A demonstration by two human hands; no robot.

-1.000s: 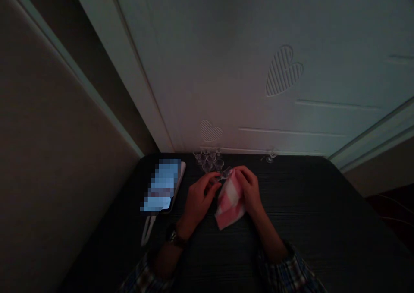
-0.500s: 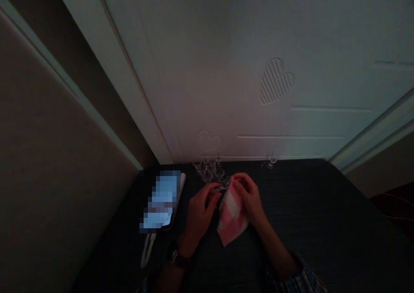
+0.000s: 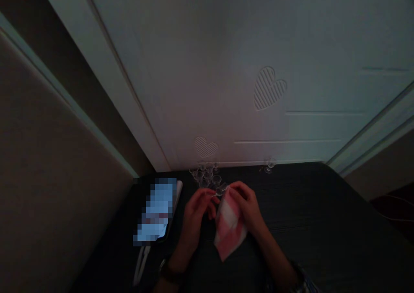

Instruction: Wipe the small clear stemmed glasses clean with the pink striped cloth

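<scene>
A small clear stemmed glass [image 3: 221, 189] is tilted between my two hands. My left hand [image 3: 195, 213] has its fingertips pinched at the glass's base end. A pink and white cloth [image 3: 229, 226] hangs from my right hand [image 3: 247, 202], which grips its upper corner against the bowl of the glass. How far the cloth reaches into the bowl is hard to see in the dim light. Just beyond my left fingertips, several more small clear glasses [image 3: 207, 175] stand close together.
A single small glass [image 3: 269, 166] stands apart at the back right. Left of my hands lies a lit phone [image 3: 158, 211] with a pale strap [image 3: 141, 265]. The dark table [image 3: 310, 224] meets a white panel with carved hearts [image 3: 194, 77] at its back edge.
My left fingers have shifted their hold at the base end of the glass and opened a little. The cloth stays in my right hand. The whole view has tilted slightly.
</scene>
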